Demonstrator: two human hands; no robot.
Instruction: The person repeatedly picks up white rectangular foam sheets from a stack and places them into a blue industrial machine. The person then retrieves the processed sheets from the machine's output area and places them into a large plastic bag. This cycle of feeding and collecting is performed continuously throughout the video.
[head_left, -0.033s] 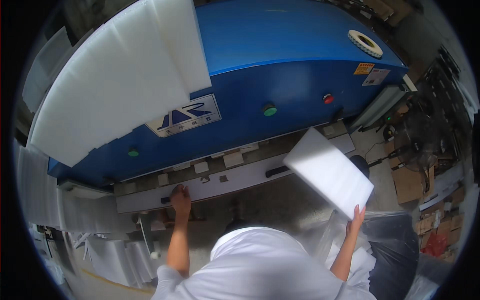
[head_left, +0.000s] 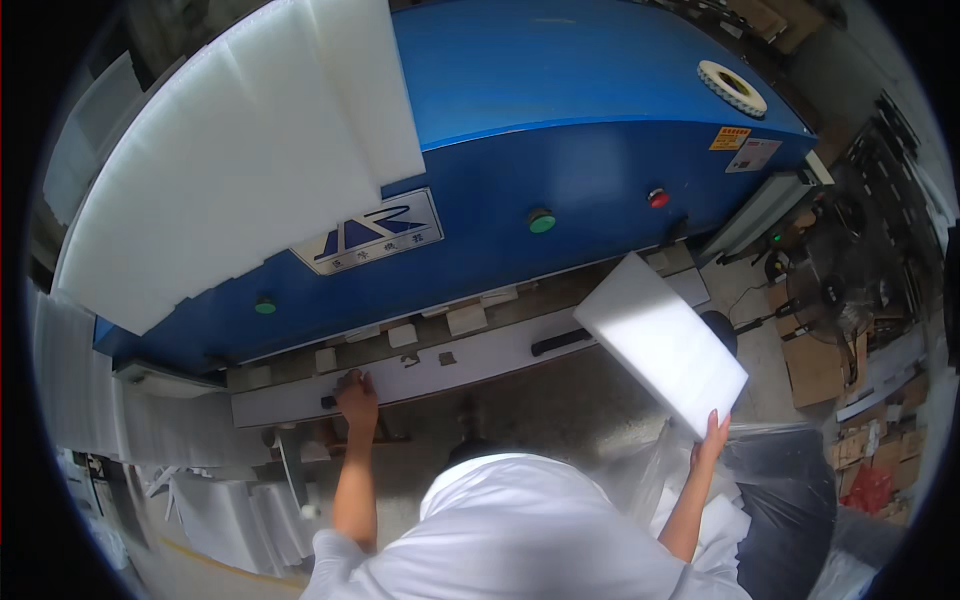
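My right hand (head_left: pixel 712 440) grips the lower corner of a thick white foam sheet (head_left: pixel 665 340), which is tilted in the air in front of the blue press machine (head_left: pixel 480 200). My left hand (head_left: pixel 356 398) is at the machine's long white bed (head_left: pixel 490 356), its fingers curled beside a black handle (head_left: pixel 328 402). What those fingers close on, if anything, is too small to make out. A second black handle (head_left: pixel 560 342) lies on the bed near the foam sheet. Small dark scraps (head_left: pixel 446 358) and pale foam blocks (head_left: pixel 466 320) are along the bed.
Large white foam sheets (head_left: pixel 240 150) cover the machine's left top. Its front carries green buttons (head_left: pixel 541 220) and a red button (head_left: pixel 657 198); a tape roll (head_left: pixel 732 88) lies on top. A fan (head_left: pixel 832 285) and cardboard (head_left: pixel 815 365) stand right. Plastic-wrapped foam (head_left: pixel 775 500) is beside me.
My left hand has shifted slightly left along the bed. The foam sheet's far end has swung a little to the right, still in my right hand.
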